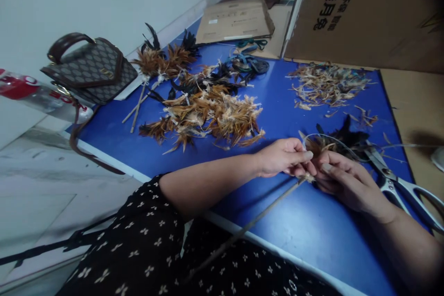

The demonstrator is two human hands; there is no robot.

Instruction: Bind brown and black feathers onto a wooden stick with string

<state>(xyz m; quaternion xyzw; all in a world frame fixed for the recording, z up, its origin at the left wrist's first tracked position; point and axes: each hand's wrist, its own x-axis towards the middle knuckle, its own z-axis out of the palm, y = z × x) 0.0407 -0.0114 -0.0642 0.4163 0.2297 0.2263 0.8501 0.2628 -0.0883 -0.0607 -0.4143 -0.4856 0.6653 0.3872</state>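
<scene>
- Blue counter (277,122) with a pale near edge, white wall on the left, big printed brown cardboard panel (360,14) standing at the far right.
- Key relation: thin brown wooden stick (263,213) has its top end, with tan fluff around it, between my hands. Long axis slants from there toward me and leftward, across the near edge, over my lap.
- Right hand (342,178): fingers curled, gripping the stick at that top end, as far as I can tell; exact contact hidden. Sits right of the tip.
- Left hand (289,157): thumb and fingers pinched on fine clear thread (333,138), just beyond the tip. Both hands near it; right looks nearer.
- Thread arcs from left fingers over to the right, past the right hand.
- Black and brown feathers (347,136) just beyond the right hand. Can't tell if joined to the stick.
- Silver metal scissors (388,175) right beside the right hand, handles toward me.
- Orange-brown feather bunches (222,115) left of the hands; loose tan feathers (329,83) farther out, right side.
</scene>
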